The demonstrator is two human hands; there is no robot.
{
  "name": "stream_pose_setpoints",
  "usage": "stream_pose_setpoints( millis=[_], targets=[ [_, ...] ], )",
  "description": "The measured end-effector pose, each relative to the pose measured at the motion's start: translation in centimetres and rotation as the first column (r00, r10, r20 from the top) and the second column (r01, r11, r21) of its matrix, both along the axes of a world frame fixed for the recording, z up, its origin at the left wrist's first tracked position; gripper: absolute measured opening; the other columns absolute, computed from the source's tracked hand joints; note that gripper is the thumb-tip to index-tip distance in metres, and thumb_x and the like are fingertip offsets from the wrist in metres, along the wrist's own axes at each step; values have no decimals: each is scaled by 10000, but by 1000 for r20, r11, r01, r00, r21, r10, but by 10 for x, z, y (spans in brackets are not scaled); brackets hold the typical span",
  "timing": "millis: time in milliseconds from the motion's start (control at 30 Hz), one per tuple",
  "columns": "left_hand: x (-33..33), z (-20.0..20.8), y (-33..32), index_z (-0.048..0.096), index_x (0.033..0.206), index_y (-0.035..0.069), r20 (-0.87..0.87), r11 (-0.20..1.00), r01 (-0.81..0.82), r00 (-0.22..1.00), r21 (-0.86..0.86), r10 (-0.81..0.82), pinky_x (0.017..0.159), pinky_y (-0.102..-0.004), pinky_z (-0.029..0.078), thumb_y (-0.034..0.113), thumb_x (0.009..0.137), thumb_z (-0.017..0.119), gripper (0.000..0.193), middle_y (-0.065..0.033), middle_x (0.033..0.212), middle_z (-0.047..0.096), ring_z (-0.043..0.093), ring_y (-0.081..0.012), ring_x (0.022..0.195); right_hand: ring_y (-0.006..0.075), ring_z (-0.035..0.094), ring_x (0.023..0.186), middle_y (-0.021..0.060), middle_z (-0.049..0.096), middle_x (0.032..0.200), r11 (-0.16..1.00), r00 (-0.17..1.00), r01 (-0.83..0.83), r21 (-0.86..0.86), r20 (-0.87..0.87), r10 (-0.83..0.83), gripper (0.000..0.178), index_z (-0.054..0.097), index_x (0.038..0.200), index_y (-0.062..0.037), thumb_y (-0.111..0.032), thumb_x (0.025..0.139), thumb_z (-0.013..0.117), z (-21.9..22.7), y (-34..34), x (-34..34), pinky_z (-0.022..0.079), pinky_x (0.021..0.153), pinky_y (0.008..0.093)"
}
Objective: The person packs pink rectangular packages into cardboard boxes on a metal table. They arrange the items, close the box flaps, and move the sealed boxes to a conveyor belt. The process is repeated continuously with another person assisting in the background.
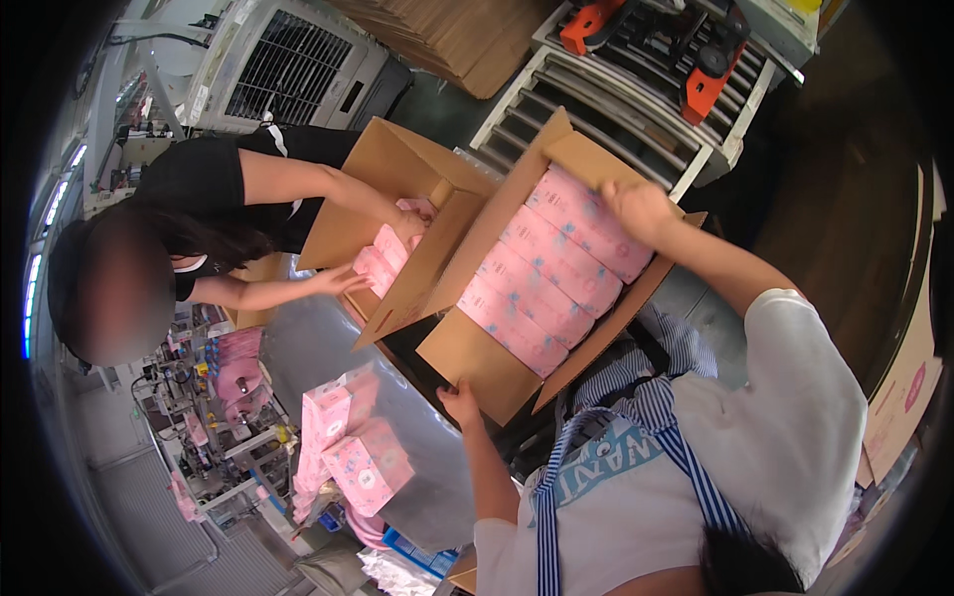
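"How does the carton look?"
"Brown and open, filled with pink, blue-patterned packs, between left hand and right hand."
"Grip?"
"Left pinches the near flap, fingers partly hidden; right meets the far flap, hold unclear."

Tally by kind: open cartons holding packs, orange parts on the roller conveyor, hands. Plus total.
Open brown cardboard cartons holding pink floral packs: 2
Orange-red parts on metal roller conveyor: 2
Bare hands: 4 (wearer's left hand, right hand; co-worker's hands)
Total: 8
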State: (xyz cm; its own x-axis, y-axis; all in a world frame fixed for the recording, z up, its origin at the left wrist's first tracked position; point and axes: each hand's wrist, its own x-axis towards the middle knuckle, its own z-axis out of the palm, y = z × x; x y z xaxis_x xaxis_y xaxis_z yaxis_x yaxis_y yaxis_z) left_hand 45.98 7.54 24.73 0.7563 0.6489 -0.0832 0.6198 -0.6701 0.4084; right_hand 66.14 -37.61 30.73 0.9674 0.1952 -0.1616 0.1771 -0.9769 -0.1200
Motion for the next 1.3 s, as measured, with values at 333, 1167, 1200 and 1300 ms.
stream_pose_setpoints(
  millis=[333,1167,1200,1300],
  targets=[
    [61,14,-147,437,1375,83,-336,606,796,575,17,-746,999,-464,390,390,820,651,670,-363,1312,412,481,-493,1136,415,470,1188,242,468,1286,692,420,-652,310,-612,670,935,333,1401,-50,-570,721,710,20,-30,-13,384,1006,429],
    [36,-82,-93,430,1298,-17,-236,319,-266,963,-910,129,863,-326,480,433,939,548,587,-109,1184,577,586,-216,1015,294,509,1088,116,538,1128,891,741,393,228,496,-454,432,510,1171,-78,-339,842,612,-92,1,31,368,977,455],
    [41,-71,-108,441,1288,0,-280,310,-308,951,-899,133,831,-319,484,453,936,539,583,-99,1170,581,589,-212,1001,286,510,1089,111,552,1119,833,760,516,201,342,-553,424,499,1203,-94,-373,888,551,-88,0,50,383,949,426],
    [53,-45,-154,489,1246,76,-347,313,-371,929,-875,131,671,-284,504,556,909,516,587,-61,1080,614,612,-198,921,280,512,1089,111,555,1150,893,897,410,183,96,-432,408,498,1254,-124,-384,941,468,-76,-11,108,384,944,421]
  ],
)
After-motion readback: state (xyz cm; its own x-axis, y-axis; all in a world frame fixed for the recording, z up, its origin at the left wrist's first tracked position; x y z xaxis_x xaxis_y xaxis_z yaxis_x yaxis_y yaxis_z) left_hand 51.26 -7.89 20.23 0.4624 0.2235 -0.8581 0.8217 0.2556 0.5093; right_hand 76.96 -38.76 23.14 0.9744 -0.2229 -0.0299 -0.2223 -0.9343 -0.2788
